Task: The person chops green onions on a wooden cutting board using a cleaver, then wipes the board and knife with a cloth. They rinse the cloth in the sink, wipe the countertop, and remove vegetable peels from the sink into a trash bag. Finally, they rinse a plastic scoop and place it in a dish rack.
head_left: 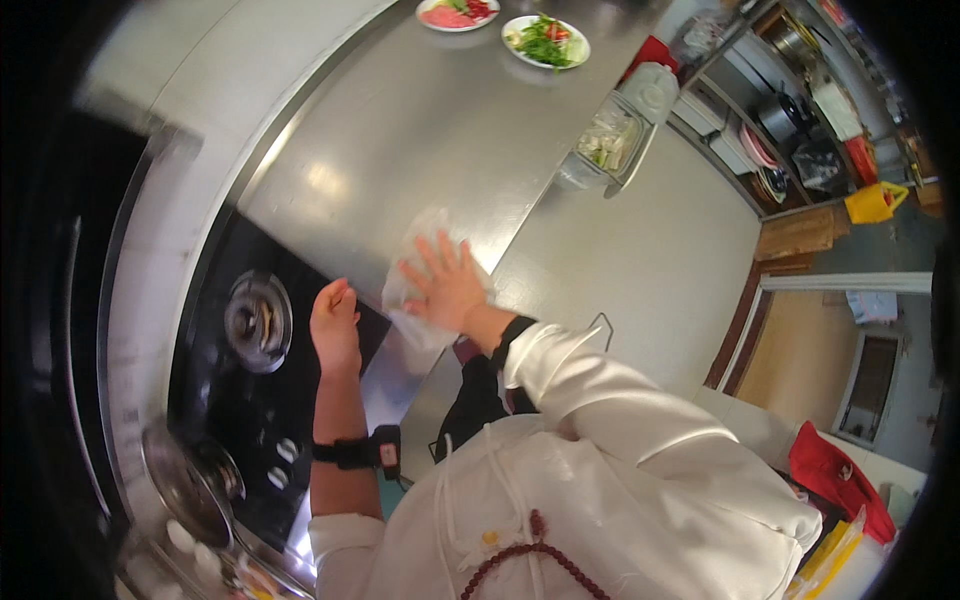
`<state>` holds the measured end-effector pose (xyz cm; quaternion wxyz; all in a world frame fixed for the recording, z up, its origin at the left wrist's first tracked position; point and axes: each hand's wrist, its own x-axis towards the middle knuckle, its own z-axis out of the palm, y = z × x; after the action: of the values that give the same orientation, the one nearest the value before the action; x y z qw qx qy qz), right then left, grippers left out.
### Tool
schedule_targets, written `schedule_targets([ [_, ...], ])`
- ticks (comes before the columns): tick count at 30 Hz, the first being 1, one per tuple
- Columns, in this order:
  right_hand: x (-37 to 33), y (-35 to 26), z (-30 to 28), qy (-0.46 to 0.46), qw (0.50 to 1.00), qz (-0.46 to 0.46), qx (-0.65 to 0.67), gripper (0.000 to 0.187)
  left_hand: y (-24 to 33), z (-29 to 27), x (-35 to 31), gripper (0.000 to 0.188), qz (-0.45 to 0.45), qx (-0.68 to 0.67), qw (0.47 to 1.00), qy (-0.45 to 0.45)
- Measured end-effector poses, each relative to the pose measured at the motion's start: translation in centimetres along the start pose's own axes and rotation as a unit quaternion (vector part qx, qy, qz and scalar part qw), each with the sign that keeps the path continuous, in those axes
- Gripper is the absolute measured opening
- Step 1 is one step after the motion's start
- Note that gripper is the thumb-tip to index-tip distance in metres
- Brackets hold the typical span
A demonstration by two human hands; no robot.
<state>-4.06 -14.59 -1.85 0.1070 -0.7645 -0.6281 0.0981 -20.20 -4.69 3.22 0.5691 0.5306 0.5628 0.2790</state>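
My right hand (450,287) has its fingers spread over a thin, clear plastic bag or sheet (408,338) at the near edge of the steel counter (380,150). The plastic lies crumpled under and around the palm and droops past the edge. To its left, my left hand (337,325) is raised beside the black gas stove (215,400). Its fingers are curled in, with nothing seen in them. Farther along the counter are a white plate with green leaves and red pieces (547,42) and a plate with pink slices (457,12).
A burner (258,322) is left of my hands, with a metal pan or lid (185,485) nearer me. A clear container of cut food (608,140) sits by the counter's right side. Shelves with pots (782,115) stand far right. A red cap (840,480) lies at lower right.
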Motion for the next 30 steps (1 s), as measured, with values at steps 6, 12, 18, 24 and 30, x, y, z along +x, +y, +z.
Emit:
schedule_targets([
  [6, 2.7, 7.5, -3.1, -0.041, 0.998, 0.046, 0.032, 0.062, 3.7, 2.6, 4.9, 0.021, -0.021, 0.032, 0.997, -0.064],
  [12, 7.2, 19.0, -6.0, 0.040, 0.978, 0.204, -0.006, 0.064, 5.6, 7.0, 8.0, 0.018, -0.045, 0.039, 0.995, -0.086],
  [18, 10.5, 29.2, -8.1, 0.080, 0.949, 0.306, -0.001, 0.069, 6.3, 13.0, 10.1, 0.017, -0.061, 0.054, 0.991, -0.104],
  [24, 14.6, 41.2, -11.8, 0.081, 0.936, 0.343, 0.016, 0.072, 9.3, 22.8, 11.2, 0.013, -0.116, 0.004, 0.990, -0.076],
  [30, 20.7, 53.7, -15.1, 0.102, 0.940, 0.324, -0.025, 0.071, 11.3, 33.9, 13.4, 0.014, -0.149, -0.021, 0.982, -0.111],
])
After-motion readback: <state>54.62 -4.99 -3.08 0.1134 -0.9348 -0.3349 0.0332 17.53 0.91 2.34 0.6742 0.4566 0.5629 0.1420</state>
